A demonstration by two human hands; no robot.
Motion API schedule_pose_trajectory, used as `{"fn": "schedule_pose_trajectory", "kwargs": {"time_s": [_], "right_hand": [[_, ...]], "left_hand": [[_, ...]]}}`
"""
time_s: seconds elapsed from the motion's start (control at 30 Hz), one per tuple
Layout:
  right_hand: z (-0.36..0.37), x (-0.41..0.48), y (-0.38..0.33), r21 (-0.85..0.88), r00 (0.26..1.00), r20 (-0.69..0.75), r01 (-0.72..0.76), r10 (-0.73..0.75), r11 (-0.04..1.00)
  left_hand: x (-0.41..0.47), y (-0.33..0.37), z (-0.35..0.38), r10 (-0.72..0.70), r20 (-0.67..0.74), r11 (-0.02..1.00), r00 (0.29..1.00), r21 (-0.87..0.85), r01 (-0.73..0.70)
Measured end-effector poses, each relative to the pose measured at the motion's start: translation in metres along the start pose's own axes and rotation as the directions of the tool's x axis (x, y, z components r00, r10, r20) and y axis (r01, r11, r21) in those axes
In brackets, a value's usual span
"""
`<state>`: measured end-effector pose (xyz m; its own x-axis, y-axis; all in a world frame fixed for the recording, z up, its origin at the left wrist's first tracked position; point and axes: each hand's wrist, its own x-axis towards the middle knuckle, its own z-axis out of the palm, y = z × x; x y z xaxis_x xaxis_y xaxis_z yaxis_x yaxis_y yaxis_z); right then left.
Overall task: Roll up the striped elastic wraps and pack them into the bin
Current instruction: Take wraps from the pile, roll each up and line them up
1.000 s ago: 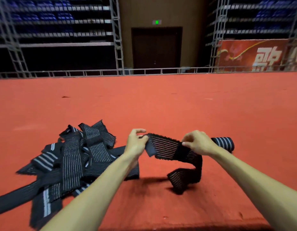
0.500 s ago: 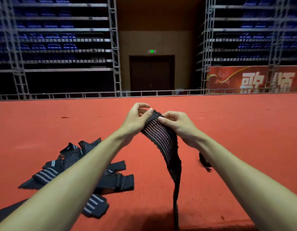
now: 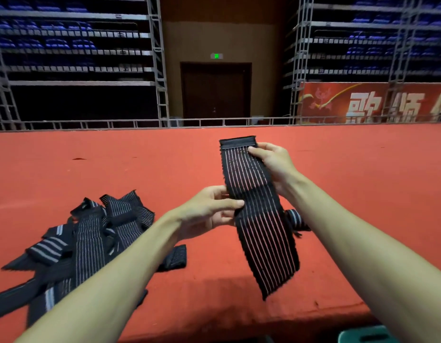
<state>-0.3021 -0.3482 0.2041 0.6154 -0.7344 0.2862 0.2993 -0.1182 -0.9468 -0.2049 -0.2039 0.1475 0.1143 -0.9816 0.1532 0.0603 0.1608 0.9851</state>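
I hold one black elastic wrap with thin pale stripes (image 3: 256, 214) upright above the red surface, stretched flat, its lower end hanging free. My right hand (image 3: 271, 162) grips its upper part from behind, thumb near the top hem. My left hand (image 3: 212, 209) pinches its left edge at mid length. A rolled wrap (image 3: 294, 217) lies on the surface behind the held one, partly hidden by it and my right forearm. A loose pile of unrolled striped wraps (image 3: 90, 238) lies to the left under my left forearm. A teal bin corner (image 3: 362, 336) shows at the bottom right.
The red carpeted platform (image 3: 362, 181) stretches far ahead and ends in a near edge at the bottom. A metal railing (image 3: 140, 123), scaffold towers and seating stands are beyond it, with a dark door and a red banner (image 3: 372, 102).
The wrap went from bunched and dangling narrow to held flat and upright. My right hand rose to its top; my left hand slid down to its middle. The camera tilted slightly.
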Motion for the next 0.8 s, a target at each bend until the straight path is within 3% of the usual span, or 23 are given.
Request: {"fn": "schedule_pose_trajectory", "kwargs": {"time_s": [0.33, 0.43, 0.5, 0.6, 0.8], "right_hand": [[-0.046, 0.06, 0.136, -0.267, 0.974, -0.12, -0.216, 0.19, 0.939], [-0.054, 0.083, 0.171, -0.274, 0.958, -0.137, -0.28, 0.251, 0.92], [-0.057, 0.098, 0.196, -0.291, 0.954, -0.134, -0.297, 0.268, 0.91], [-0.059, 0.117, 0.234, -0.336, 0.965, -0.096, -0.261, 0.243, 0.905], [-0.046, 0.141, 0.306, -0.489, 0.972, -0.108, -0.235, 0.21, 0.84]], "left_hand": [[0.061, -0.121, -0.037, -0.263, -0.073, 0.964, 0.962, -0.055, 0.259], [0.08, -0.153, -0.051, -0.322, -0.194, 0.946, 0.927, -0.032, 0.322], [0.094, -0.173, -0.063, -0.282, -0.34, 0.925, 0.897, 0.153, 0.348], [0.106, -0.203, -0.085, -0.125, -0.469, 0.789, 0.874, 0.487, 0.374], [0.097, -0.235, -0.1, 0.162, -0.433, 0.571, 0.887, 0.774, 0.273]]}}
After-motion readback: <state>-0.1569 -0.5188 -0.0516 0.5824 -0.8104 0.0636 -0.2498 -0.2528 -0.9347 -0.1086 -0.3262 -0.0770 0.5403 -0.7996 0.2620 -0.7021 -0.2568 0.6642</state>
